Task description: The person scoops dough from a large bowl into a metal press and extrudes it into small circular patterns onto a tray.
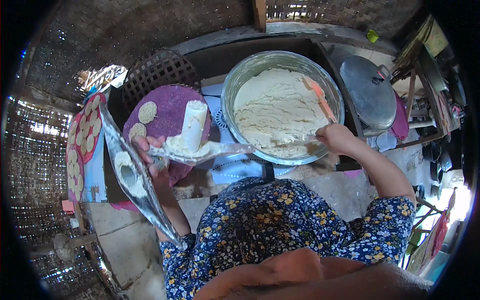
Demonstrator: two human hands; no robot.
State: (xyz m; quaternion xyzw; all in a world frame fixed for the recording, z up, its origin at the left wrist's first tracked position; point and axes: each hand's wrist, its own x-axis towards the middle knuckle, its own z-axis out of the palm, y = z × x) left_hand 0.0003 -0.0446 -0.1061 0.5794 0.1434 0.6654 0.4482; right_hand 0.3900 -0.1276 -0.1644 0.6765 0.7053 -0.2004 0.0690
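My left hand (152, 152) grips a two-part hand press, smeared with pale dough. Its plunger part (194, 125) has a white cylinder standing up from a long handle. The other part, a long bar with a round dough-coated chamber (129, 174), tilts at the hand's left. My right hand (337, 139) closes on a thin utensil (300, 140) at the near rim of a large metal basin (227, 101). Pale dough (277, 105) fills much of the basin, and the utensil's end is in it. An orange spatula (321, 98) leans against the basin's right inner wall.
Left of the basin, a round purple cloth-covered tray (165, 103) bears two noodle-like discs (147, 112). More discs lie on red cloth trays (90, 146) farther left. Behind stands a dark woven basket (159, 71). A lidded metal pot (367, 92) is at the right.
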